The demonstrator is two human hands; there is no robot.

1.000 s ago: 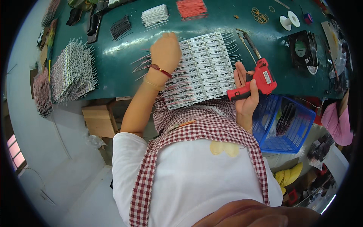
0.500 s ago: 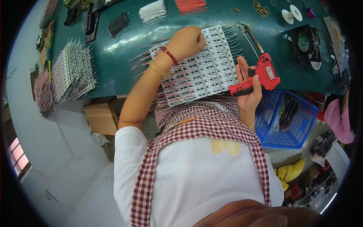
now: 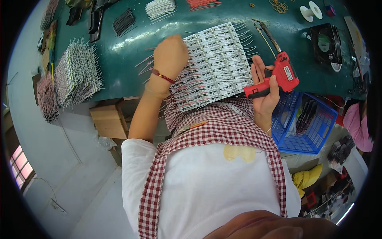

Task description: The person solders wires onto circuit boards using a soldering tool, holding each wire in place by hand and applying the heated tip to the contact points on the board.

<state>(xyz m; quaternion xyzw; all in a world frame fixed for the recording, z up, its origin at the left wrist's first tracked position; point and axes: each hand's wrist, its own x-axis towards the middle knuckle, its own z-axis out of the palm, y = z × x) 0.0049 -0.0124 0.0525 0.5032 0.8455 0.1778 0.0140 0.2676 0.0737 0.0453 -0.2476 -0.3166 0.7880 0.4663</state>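
Observation:
A white panel of small circuit boards [image 3: 217, 59] lies tilted at the table's near edge, partly over my apron. Pinkish wires stick out along its left side and pale wires along its right. My left hand [image 3: 171, 53] is curled closed over the panel's upper left edge. Its fingertips are turned away, so anything pinched in them is hidden. At the panel's right, my right hand [image 3: 264, 89] holds a red soldering gun [image 3: 285, 73] by its handle. The gun's dark metal tip points up and away over the table.
A stack of wired boards [image 3: 77, 75] stands at the left. Bundles of black [image 3: 124, 23], white [image 3: 160, 8] and red wires [image 3: 203, 3] lie at the back. A white spool [image 3: 311, 12] and a black fan [image 3: 325, 44] sit at the right, above a blue crate [image 3: 308, 135].
My left hand has moved left and slightly toward me, from the panel's upper middle to its left edge. My right hand still holds the soldering gun, almost in place.

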